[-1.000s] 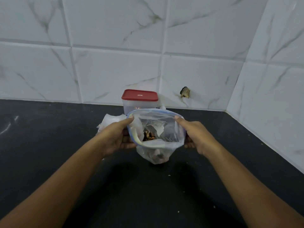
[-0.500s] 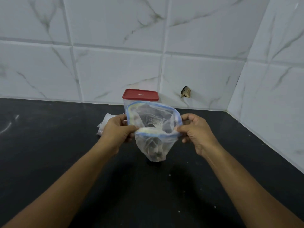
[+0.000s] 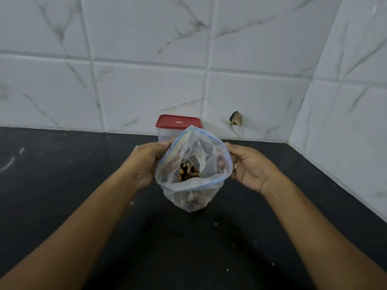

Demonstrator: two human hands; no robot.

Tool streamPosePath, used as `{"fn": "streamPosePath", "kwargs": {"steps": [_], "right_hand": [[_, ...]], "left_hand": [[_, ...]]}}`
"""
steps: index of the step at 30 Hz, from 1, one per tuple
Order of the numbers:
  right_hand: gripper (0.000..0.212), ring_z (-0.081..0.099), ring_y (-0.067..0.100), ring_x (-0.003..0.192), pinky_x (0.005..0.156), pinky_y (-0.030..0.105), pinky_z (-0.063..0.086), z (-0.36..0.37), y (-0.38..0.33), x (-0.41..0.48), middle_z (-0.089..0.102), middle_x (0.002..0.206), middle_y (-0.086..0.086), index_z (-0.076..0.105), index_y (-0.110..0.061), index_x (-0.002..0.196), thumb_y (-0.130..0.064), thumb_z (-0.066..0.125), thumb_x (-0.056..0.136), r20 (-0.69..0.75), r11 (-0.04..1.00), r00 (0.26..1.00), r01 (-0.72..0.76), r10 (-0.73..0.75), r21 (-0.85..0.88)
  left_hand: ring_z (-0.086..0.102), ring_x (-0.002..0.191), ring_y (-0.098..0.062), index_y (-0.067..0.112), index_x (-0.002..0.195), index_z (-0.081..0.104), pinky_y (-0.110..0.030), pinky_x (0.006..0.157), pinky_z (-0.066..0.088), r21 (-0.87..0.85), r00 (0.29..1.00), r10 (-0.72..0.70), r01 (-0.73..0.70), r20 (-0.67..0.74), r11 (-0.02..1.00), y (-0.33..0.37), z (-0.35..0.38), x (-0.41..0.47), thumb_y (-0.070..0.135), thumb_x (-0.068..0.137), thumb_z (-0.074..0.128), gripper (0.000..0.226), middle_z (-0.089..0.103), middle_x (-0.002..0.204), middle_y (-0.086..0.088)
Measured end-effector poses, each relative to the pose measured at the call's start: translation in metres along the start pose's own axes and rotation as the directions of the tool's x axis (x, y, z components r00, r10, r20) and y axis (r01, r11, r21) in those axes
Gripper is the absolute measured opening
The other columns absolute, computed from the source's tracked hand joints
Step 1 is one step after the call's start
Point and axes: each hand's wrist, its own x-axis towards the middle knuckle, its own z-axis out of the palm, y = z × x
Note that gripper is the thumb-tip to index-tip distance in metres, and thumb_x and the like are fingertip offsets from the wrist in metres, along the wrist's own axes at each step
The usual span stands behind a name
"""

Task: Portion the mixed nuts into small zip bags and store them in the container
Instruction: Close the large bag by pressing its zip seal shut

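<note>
Clear plastic zip bag with blue seal strip [image 3: 193, 186] upright between both hands, long axis near vertical, mouth spread wide and facing up, bottom hanging toward black desk [image 3: 62, 185]; contact with desk unclear. Left hand [image 3: 146, 162] grips left rim, right hand [image 3: 249, 168] pinches right rim. Brown mixed nuts [image 3: 188, 172] lie inside. Clear rectangular red-lidded container [image 3: 178, 127] stands behind, against white marbled tile wall [image 3: 146, 91].

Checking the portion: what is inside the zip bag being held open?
A small heap of mixed nuts sits at the bottom of the zip bag; folds of cloudy plastic hide the rest.
</note>
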Motion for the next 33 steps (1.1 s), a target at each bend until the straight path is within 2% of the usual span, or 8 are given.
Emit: {"fn": "streamPosePath", "kwargs": {"steps": [4,9,14,17,22,26,30,33], "right_hand": [[0.029,0.070,0.025,0.092,0.079,0.041,0.062,0.004,0.000,0.002,0.072,0.102,0.012,0.074,-0.003,0.116,-0.017,0.076,0.091,0.159,0.992,0.983,-0.104,0.092,0.071],[0.023,0.071,0.023,0.091,0.077,0.038,0.062,0.003,-0.003,0.000,0.073,0.102,0.010,0.076,-0.004,0.110,-0.014,0.075,0.089,0.263,0.982,0.958,-0.148,0.113,0.117],[0.042,0.067,0.029,0.110,0.103,0.046,0.056,-0.004,-0.003,0.003,0.070,0.120,0.018,0.071,0.000,0.129,-0.011,0.076,0.089,0.320,0.994,0.942,-0.104,0.104,-0.016],[0.040,0.068,0.030,0.107,0.102,0.048,0.056,-0.004,-0.004,0.001,0.071,0.123,0.023,0.073,-0.002,0.126,-0.009,0.079,0.086,0.318,0.966,0.941,-0.034,0.117,-0.255],[0.020,0.066,0.006,0.066,0.067,0.028,0.053,0.005,-0.001,-0.006,0.073,0.077,-0.001,0.075,-0.015,0.088,0.004,0.072,0.084,0.066,0.616,0.977,0.180,-0.203,-0.767],[0.017,0.056,0.005,0.075,0.063,0.017,0.042,0.018,0.005,-0.009,0.057,0.092,-0.007,0.060,-0.023,0.098,-0.007,0.063,0.097,0.088,0.189,0.786,0.253,-0.612,-0.949],[0.011,0.062,0.011,0.067,0.058,0.029,0.049,0.013,0.008,-0.008,0.063,0.083,-0.005,0.052,-0.020,0.101,-0.029,0.054,0.108,-0.030,0.271,0.785,0.178,-0.618,-0.946],[0.039,0.062,0.014,0.052,0.054,0.034,0.055,0.010,0.009,-0.011,0.067,0.070,0.003,0.060,-0.014,0.089,-0.047,0.050,0.108,-0.154,0.566,0.907,0.105,-0.392,-0.818]], "left_hand": [[0.066,0.079,-0.020,0.011,0.080,0.081,-0.038,0.085,0.055,-0.004,0.971,-0.194,0.197,0.141,0.980,0.003,0.006,-0.005,0.019,0.073,0.077,0.012,0.072,0.089,-0.010],[0.064,0.101,-0.025,0.007,0.113,0.075,-0.043,0.100,0.053,-0.190,0.912,-0.220,0.298,0.347,0.935,0.001,-0.002,-0.003,0.028,0.091,0.070,0.031,0.069,0.110,-0.012],[0.070,0.098,-0.027,0.006,0.112,0.077,-0.043,0.092,0.061,-0.158,0.913,-0.156,0.229,0.376,0.960,-0.001,-0.005,-0.003,0.016,0.088,0.075,0.026,0.072,0.110,-0.015],[0.072,0.092,-0.025,0.007,0.112,0.076,-0.038,0.078,0.063,0.096,0.980,-0.026,0.007,0.198,0.995,-0.003,-0.003,0.000,0.005,0.089,0.073,0.023,0.076,0.103,-0.012],[0.060,0.071,-0.010,0.020,0.080,0.072,-0.033,0.067,0.053,0.686,0.884,0.464,-0.300,-0.063,0.663,0.001,-0.005,0.005,0.003,0.084,0.077,0.019,0.070,0.085,0.001],[0.059,0.076,-0.008,0.027,0.087,0.062,-0.029,0.062,0.046,0.810,0.729,0.679,-0.341,-0.092,0.476,-0.006,0.003,0.006,0.022,0.088,0.075,0.014,0.065,0.084,0.010],[0.054,0.058,-0.016,0.010,0.072,0.057,-0.033,0.057,0.043,0.835,0.807,0.577,-0.225,-0.129,0.502,-0.014,-0.004,0.014,0.054,0.097,0.058,0.051,0.060,0.065,-0.005],[0.067,0.076,-0.024,0.006,0.087,0.067,-0.038,0.071,0.054,0.589,0.954,0.222,-0.062,-0.203,0.806,-0.014,-0.004,0.013,0.067,0.098,0.050,0.064,0.069,0.080,-0.017]]}}
